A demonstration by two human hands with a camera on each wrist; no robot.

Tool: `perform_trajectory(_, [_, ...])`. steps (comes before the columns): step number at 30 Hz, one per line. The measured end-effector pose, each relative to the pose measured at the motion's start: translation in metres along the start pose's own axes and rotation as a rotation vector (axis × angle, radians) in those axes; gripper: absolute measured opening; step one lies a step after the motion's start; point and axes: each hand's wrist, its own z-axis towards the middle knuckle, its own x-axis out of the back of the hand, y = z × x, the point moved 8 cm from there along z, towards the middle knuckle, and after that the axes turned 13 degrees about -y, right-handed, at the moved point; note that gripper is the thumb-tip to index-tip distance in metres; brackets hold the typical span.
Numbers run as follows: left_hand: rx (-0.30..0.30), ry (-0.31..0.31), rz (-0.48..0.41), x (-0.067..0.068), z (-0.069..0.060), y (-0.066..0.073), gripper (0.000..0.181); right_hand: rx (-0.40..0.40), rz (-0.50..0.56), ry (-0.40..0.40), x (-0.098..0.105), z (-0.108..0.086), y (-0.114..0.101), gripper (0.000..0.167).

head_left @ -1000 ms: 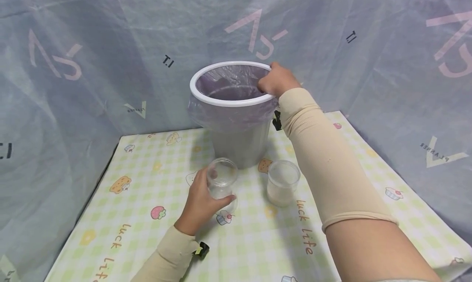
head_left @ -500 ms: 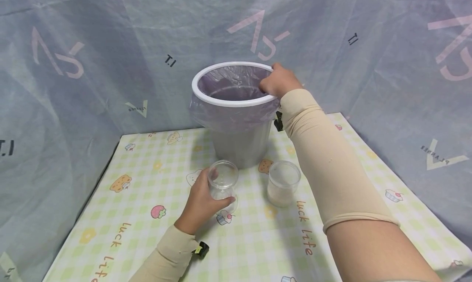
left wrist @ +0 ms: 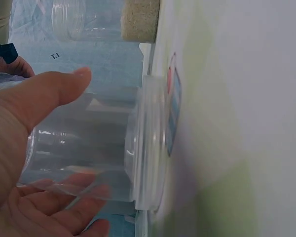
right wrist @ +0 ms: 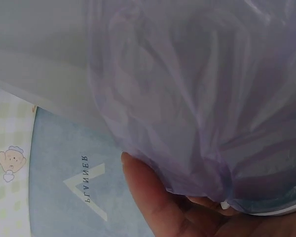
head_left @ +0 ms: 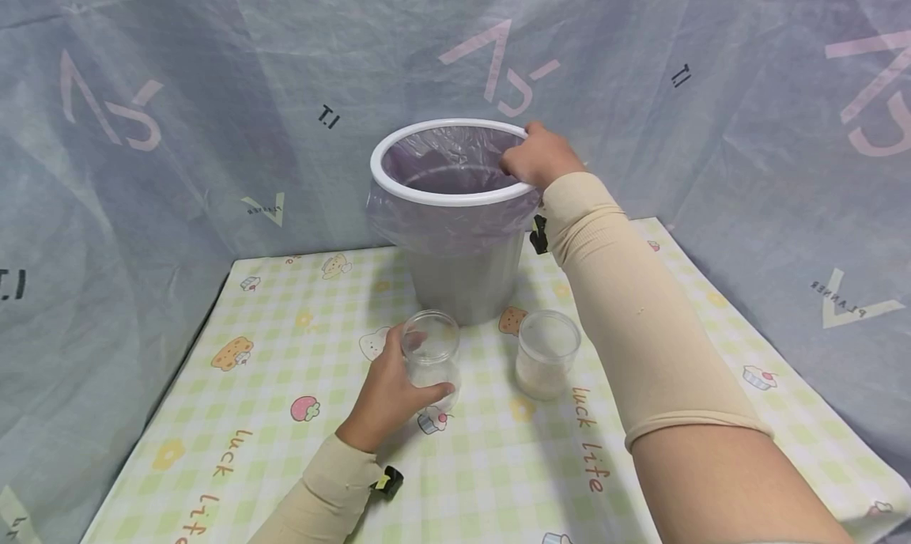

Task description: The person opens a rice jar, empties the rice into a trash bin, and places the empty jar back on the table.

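My left hand (head_left: 387, 386) curls round a clear plastic jar (head_left: 432, 342) standing on the table, thumb on the near side and fingers on the far side. In the left wrist view, a ridged clear ring, like a lid (left wrist: 150, 143), lies under the jar against the cloth. Further back stands a grey trash bin (head_left: 466, 283) with a white rim, lined with a translucent purple bag (right wrist: 172, 89). Its right rim is gripped by my right hand (head_left: 544, 158), whose fingertips reach inside and are partly hidden.
A second clear jar (head_left: 546, 354), with pale grainy contents (left wrist: 140, 19) at its bottom, stands right of the held jar. A green checked cloth (head_left: 285, 449) covers the table. Grey-blue fabric (head_left: 178, 172) hangs behind and at both sides.
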Motion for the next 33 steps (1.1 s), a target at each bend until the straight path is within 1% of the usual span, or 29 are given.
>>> perform_trajectory(7, [0.000, -0.025, 0.011, -0.002, 0.000, 0.001, 0.114, 0.007, 0.024, -0.001, -0.001, -0.001, 0.002, 0.081])
perform_trajectory(14, [0.024, -0.065, 0.022, -0.006, 0.000, 0.001, 0.104, 0.012, 0.027, 0.003, 0.001, -0.001, 0.003, 0.080])
perform_trajectory(22, [0.059, -0.098, 0.040, -0.009, 0.000, -0.006, 0.101, 0.007, 0.026, 0.005, 0.001, -0.001, 0.004, 0.079])
perform_trajectory(26, [0.080, -0.117, 0.069, -0.010, 0.000, -0.011, 0.099, 0.015, 0.022, 0.004, 0.001, -0.001, 0.002, 0.079])
perform_trajectory(29, [0.087, -0.124, 0.093, -0.010, 0.000, -0.013, 0.094, 0.020, 0.024, 0.006, 0.001, -0.001, 0.002, 0.078])
perform_trajectory(33, [0.087, -0.126, 0.095, -0.009, -0.001, -0.013, 0.090, 0.018, 0.024, 0.007, 0.000, -0.002, 0.001, 0.079])
